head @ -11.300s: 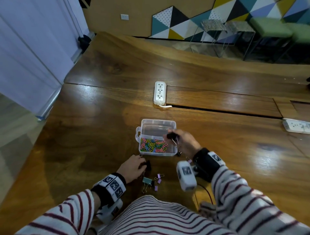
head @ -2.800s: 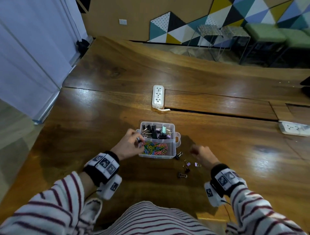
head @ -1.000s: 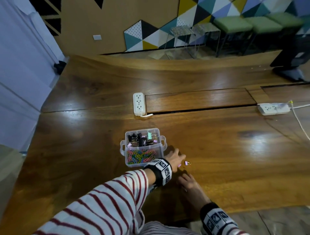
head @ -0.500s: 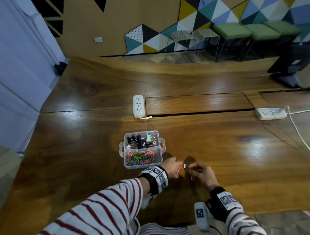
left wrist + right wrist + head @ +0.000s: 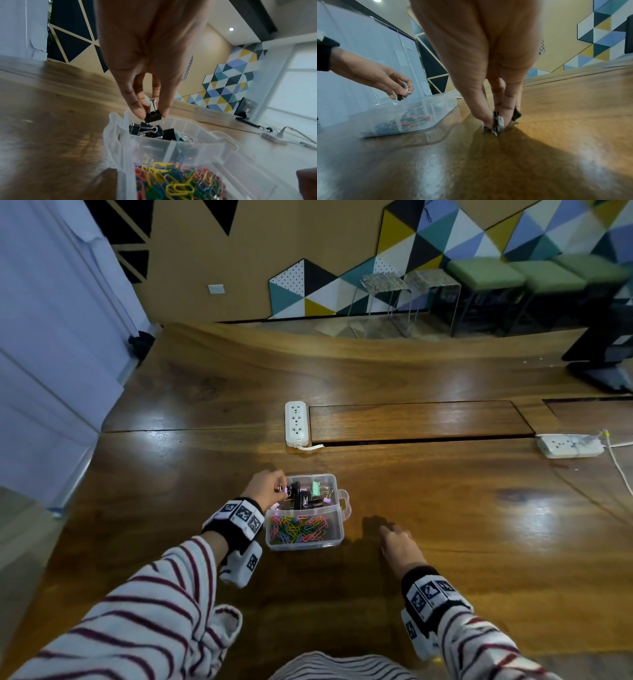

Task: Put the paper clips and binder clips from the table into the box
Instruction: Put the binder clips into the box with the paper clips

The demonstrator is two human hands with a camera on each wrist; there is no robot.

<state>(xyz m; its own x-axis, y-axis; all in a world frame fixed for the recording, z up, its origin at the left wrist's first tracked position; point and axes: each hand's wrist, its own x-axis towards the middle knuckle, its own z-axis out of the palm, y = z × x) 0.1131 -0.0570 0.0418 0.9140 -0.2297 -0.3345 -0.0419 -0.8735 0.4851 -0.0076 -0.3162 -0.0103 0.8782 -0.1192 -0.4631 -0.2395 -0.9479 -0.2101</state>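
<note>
A clear plastic box [image 5: 343, 510] stands on the wooden table. Its near compartment holds coloured paper clips [image 5: 298, 530], its far one binder clips [image 5: 308, 494]. My left hand [image 5: 278, 489] hovers over the far compartment's left end. In the left wrist view my left hand [image 5: 151, 115] pinches a small black binder clip [image 5: 153, 118] just above the binder clips in the box [image 5: 149, 130]. To the right of the box my right hand [image 5: 387, 529] reaches down to the table. The right wrist view shows my right hand [image 5: 496, 125] pinching small binder clips [image 5: 495, 122] against the wood.
A white power strip [image 5: 296, 422] lies beyond the box beside a long slot in the table. A second power strip [image 5: 570, 445] with a cable lies at the right edge. A dark monitor base [image 5: 609, 361] stands far right. Stools stand beyond the table.
My left hand has moved from the box's right side to above its far compartment, carrying a binder clip. My right hand has dropped its fingertips onto the table right of the box.
</note>
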